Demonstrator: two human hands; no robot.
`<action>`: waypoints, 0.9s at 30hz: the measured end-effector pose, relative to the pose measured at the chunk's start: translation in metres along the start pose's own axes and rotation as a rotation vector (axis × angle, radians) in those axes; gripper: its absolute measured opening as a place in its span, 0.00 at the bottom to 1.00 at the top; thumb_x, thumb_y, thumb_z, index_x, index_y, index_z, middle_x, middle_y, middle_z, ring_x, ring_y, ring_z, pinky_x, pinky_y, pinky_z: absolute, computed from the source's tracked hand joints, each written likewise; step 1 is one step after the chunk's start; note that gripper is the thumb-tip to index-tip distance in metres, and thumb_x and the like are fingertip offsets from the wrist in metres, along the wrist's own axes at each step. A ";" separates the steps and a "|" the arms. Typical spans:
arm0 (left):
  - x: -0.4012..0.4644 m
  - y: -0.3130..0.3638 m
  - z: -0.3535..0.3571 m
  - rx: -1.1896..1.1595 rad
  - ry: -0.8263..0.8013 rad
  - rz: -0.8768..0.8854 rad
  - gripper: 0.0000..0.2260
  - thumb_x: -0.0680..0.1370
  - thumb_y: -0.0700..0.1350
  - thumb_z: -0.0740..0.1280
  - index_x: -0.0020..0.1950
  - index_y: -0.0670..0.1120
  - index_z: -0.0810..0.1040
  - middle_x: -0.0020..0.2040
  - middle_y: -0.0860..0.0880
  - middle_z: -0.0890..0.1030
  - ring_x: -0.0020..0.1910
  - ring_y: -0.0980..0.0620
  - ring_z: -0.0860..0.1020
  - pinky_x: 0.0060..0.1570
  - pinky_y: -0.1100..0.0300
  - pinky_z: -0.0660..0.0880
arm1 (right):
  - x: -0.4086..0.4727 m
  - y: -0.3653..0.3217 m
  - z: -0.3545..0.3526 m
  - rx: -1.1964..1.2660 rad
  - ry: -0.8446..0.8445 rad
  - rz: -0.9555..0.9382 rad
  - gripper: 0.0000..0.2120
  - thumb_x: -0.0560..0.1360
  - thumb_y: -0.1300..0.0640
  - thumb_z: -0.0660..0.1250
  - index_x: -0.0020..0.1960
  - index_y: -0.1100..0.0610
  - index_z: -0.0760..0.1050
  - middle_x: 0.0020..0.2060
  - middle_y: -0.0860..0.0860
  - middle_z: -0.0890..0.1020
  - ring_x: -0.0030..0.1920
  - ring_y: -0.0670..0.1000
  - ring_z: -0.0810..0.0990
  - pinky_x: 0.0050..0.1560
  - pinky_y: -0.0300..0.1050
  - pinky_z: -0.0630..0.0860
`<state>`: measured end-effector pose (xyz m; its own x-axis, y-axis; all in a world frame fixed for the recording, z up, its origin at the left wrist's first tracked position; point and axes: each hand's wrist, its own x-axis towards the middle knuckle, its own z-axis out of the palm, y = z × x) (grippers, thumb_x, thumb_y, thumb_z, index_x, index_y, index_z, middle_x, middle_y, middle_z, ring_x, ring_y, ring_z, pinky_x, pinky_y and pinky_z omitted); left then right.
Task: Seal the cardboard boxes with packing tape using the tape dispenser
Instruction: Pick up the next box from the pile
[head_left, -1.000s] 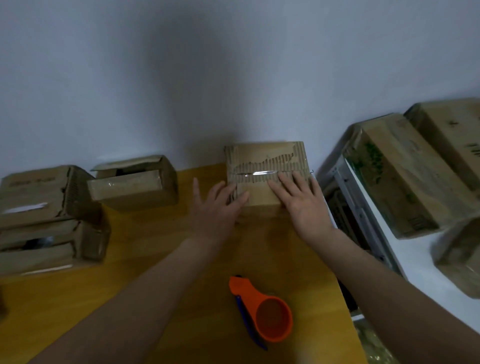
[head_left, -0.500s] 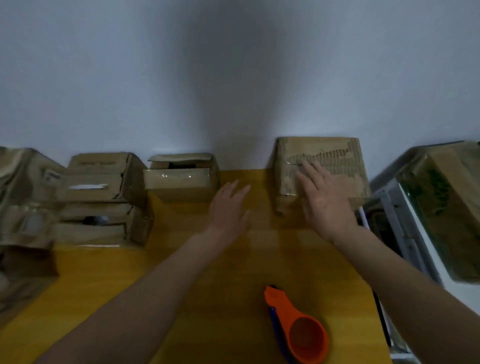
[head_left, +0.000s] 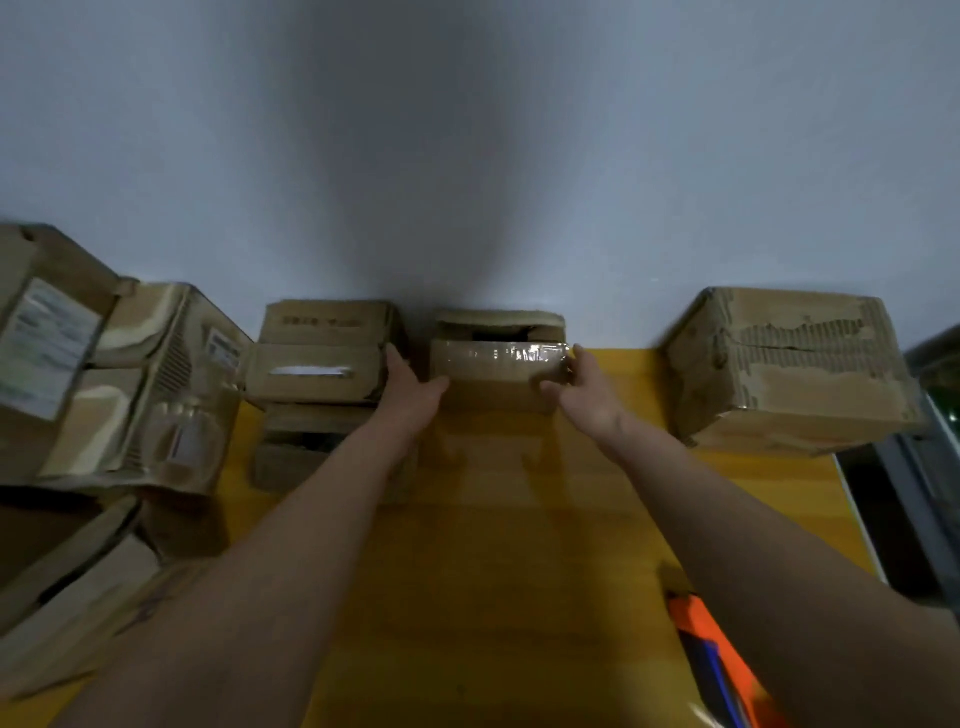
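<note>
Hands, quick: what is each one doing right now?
Left hand: grips the left side of the small open box.
Right hand: grips the same box's right side.
</note>
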<state>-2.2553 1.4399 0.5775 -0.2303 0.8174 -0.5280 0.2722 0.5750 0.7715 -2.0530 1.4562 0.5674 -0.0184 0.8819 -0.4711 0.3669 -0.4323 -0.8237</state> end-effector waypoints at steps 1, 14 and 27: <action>0.004 -0.001 -0.003 -0.046 -0.061 -0.025 0.38 0.80 0.42 0.64 0.79 0.51 0.38 0.79 0.49 0.56 0.75 0.46 0.59 0.72 0.48 0.61 | 0.002 0.000 0.005 0.032 0.035 0.021 0.32 0.77 0.62 0.66 0.76 0.59 0.54 0.71 0.55 0.67 0.69 0.54 0.67 0.69 0.49 0.66; -0.067 -0.056 0.023 0.186 -0.232 0.074 0.37 0.80 0.44 0.63 0.78 0.59 0.40 0.79 0.52 0.54 0.62 0.55 0.71 0.40 0.70 0.66 | -0.093 0.056 0.011 -0.084 0.319 0.045 0.36 0.75 0.67 0.67 0.76 0.49 0.56 0.69 0.58 0.62 0.68 0.60 0.66 0.68 0.57 0.67; -0.210 -0.141 0.047 0.505 -0.158 0.144 0.31 0.80 0.48 0.64 0.76 0.65 0.51 0.74 0.47 0.62 0.68 0.46 0.67 0.60 0.56 0.69 | -0.230 0.142 -0.003 -0.304 0.148 -0.014 0.31 0.73 0.60 0.70 0.72 0.43 0.65 0.61 0.61 0.66 0.60 0.61 0.72 0.65 0.45 0.69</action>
<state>-2.2012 1.1894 0.5630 -0.0254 0.8617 -0.5067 0.7143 0.3703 0.5939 -1.9937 1.1923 0.5595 0.1015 0.9149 -0.3907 0.6289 -0.3633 -0.6874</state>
